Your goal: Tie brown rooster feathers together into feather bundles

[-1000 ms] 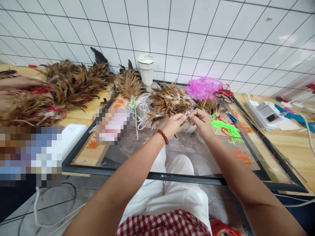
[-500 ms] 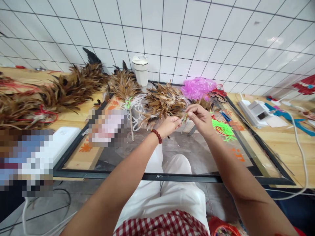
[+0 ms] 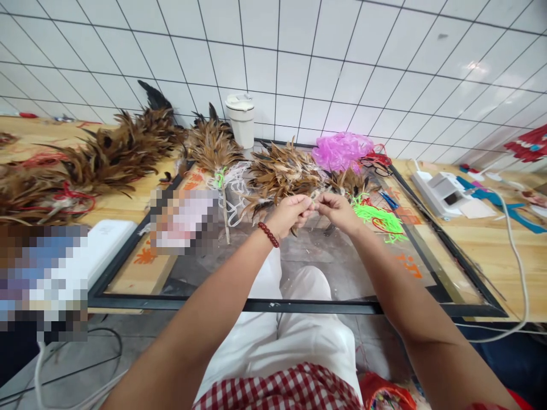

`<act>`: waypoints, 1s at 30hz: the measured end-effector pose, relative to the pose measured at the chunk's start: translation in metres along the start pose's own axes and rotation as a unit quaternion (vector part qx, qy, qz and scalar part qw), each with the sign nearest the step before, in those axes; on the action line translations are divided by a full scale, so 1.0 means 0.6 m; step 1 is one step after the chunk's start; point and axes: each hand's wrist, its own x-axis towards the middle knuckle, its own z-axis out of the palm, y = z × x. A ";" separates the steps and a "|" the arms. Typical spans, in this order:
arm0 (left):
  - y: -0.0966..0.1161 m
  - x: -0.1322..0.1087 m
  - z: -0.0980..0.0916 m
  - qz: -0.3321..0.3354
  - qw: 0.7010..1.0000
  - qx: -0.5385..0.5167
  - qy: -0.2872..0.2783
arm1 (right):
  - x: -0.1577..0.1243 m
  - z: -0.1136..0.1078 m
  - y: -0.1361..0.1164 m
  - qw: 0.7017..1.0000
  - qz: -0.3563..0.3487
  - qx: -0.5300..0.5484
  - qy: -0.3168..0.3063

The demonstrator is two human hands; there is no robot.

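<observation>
My left hand (image 3: pixel 290 215), with a dark red bead bracelet (image 3: pixel 268 234) at the wrist, is closed in a pinch; a brown feather tip (image 3: pixel 294 231) pokes out beneath it. Against its fingertips my right hand (image 3: pixel 337 210) is also pinched; what lies between those fingers is too small to make out. Just behind both hands spreads a heap of brown feathers (image 3: pixel 284 173). A smaller feather bunch (image 3: pixel 348 183) lies behind the right hand, and bright green ties (image 3: pixel 380 219) with some red ones lie to its right.
A feather duster (image 3: pixel 213 145) on a stick lies left of the heap, near a white cup (image 3: pixel 240 119). Long feather bundles (image 3: pixel 115 156) fill the left side. A pink plastic bag (image 3: pixel 342 151), blue-handled snips (image 3: pixel 389 199) and a white device (image 3: pixel 444 193) are on the right. A black frame (image 3: pixel 316 306) borders the glass.
My right hand has moved down and left, so its fingertips now meet those of my left hand. The greenish strand seen between them earlier is now mostly hidden.
</observation>
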 end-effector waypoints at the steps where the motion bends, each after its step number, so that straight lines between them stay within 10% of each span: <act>1: -0.002 0.003 -0.002 0.010 0.999 -0.002 0.036 | -0.001 0.000 -0.004 1.000 -0.014 -0.027 -0.003; 7: -0.016 0.018 -0.012 0.090 0.929 0.303 0.192 | -0.012 0.005 -0.048 0.974 -0.169 -0.136 -0.068; 11: -0.017 0.004 -0.008 0.152 0.778 0.594 0.135 | -0.017 0.008 -0.057 0.964 -0.188 -0.188 0.017; 14: -0.016 -0.008 -0.001 0.162 0.720 0.669 0.088 | -0.020 0.008 -0.057 0.954 -0.199 -0.221 0.048; 23: -0.035 0.016 -0.015 0.202 0.859 0.434 0.181 | -0.013 0.025 -0.043 0.993 -0.076 0.042 0.076; 30: -0.032 0.020 -0.019 0.254 0.863 0.374 0.224 | -0.006 0.051 -0.021 0.985 0.018 0.169 -0.012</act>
